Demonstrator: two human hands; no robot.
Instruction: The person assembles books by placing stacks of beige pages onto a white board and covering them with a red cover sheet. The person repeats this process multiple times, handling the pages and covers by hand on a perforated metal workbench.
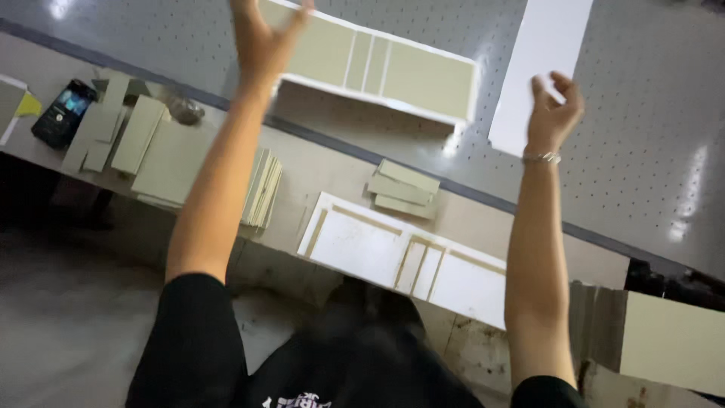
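Mid-lift — left hand (260, 34) grips the grey-panelled cover sheet (377, 64) by its corner, right hand (555, 106) pinches the white sheet (540, 60); next likely needs level carrying.

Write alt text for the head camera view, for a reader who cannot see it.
A person's left hand lifts a long white sheet with greyish cardboard panels above a perforated table, while the right hand pinches a plain white sheet. On the nearer bench lie a similar panelled sheet, stacks of cardboard pieces and a phone.
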